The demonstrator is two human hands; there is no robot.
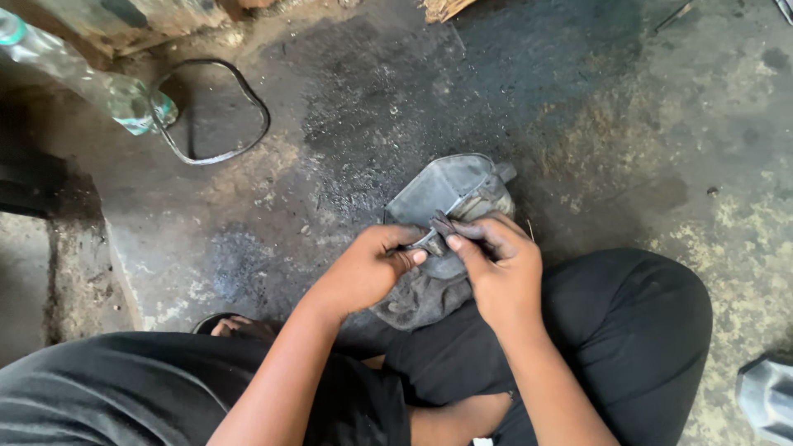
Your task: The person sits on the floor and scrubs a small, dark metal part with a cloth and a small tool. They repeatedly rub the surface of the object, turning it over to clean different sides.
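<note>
At the far left a plastic bottle [91, 83] lies on the floor [628, 124], and just beside it is a thin black ring [216, 111], like a rubber loop; both are well apart from my hands. The floor here is dark with soot or oil.

I sit on the floor with my knees bent. My left hand [372, 268] is closed, the fingers [403, 261] curled around the near edge of a grey pad [442, 198], a worn, dirty part that rests against my leg. My right hand [500, 260] is closed too; thumb and first finger pinch a small dark piece [440, 225] just at the pad's middle. What the piece is exactly, I cannot tell, it is too small.

I judge that I am now working this piece at the pad, pulling or prying it while the left hand keeps the pad steady. The next move, I think, needs a firm left grip and a careful, small pull with the right, so the piece does not slip.

At the far right edge a grey object [766, 396] shows only partly
</note>
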